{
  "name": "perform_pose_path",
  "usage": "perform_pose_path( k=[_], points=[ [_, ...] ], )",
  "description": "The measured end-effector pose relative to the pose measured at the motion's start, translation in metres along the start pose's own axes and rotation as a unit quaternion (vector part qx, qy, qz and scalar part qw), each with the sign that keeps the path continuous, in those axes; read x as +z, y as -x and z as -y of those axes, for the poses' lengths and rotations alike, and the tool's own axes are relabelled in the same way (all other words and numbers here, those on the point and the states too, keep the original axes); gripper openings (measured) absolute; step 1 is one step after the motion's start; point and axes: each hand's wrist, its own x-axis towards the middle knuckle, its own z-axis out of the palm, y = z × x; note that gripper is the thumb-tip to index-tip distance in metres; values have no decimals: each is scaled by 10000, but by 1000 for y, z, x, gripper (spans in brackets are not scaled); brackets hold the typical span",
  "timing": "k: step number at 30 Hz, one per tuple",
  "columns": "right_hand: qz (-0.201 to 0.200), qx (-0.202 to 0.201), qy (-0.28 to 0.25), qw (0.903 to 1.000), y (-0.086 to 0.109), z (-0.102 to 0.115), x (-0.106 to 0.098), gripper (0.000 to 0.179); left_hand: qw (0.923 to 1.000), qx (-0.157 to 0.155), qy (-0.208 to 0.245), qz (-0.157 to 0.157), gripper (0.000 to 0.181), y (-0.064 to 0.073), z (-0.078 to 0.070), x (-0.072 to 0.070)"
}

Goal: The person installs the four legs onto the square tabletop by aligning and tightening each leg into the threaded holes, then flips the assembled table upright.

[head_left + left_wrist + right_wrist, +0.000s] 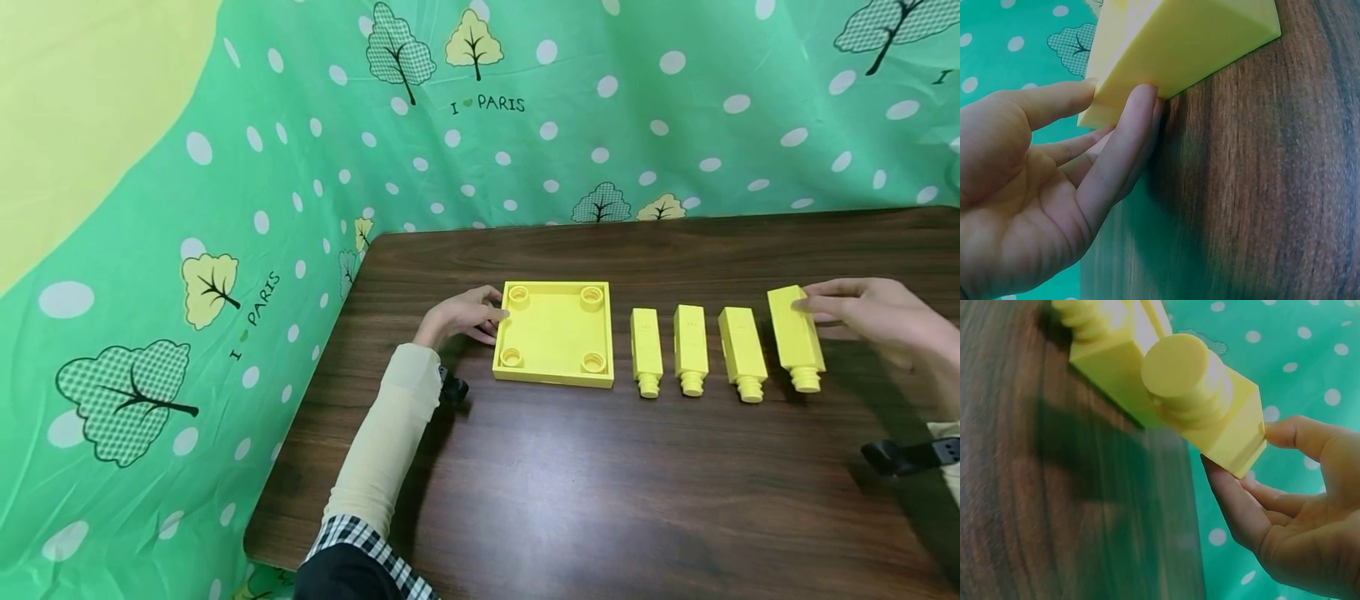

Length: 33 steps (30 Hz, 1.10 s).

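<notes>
A yellow square panel point(551, 333) with a raised rim and a round socket near each corner lies on the dark wooden table. My left hand point(468, 315) holds it at its left edge, the thumb on the rim and the fingers against the side wall point(1210, 44). My right hand point(873, 312) pinches a yellow square leg point(797, 329) by its upper right side, thumb and fingers on opposite faces. That leg's threaded end point(1175, 365) faces the front of the table and it is tilted, seemingly raised.
Several more yellow legs lie in a row between the panel and the right hand: one beside the panel point(647, 346), a middle one point(691, 343) and a third point(741, 346). A green dotted cloth point(525, 167) hangs along the table's back and left edges.
</notes>
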Motion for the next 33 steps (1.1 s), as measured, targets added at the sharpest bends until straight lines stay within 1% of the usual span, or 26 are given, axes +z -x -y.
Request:
perform_pose_path(
  k=[3,9,15,18,21,25,29,33],
  points=[
    [-37,-98,-99,9999,1,7,1,86,10000,-5,-15,-4,46,0,0,0],
    [-143,-187,-197,9995,-1,23,7,88,10000,-17,-57,35,46,-2,1,-1],
    [-386,-319,-328,9982,-2,39,15,84,10000,10,-86,27,46,-2,2,-1],
    [-385,-347,-331,9981,-4,46,17,84,9999,24,-106,19,46,-2,1,-1],
    [-247,-425,-406,9980,-6,51,17,83,9999,14,-123,22,45,-2,1,-1],
    [-162,-539,-494,9972,-7,59,18,81,9999,9,-123,46,45,-2,0,-1],
    [-206,-610,-645,9958,-9,69,22,79,9999,15,-143,68,44,0,-1,-1],
    [-270,-672,-827,9939,-11,79,27,73,9999,6,-130,69,44,0,-1,-1]
  ],
)
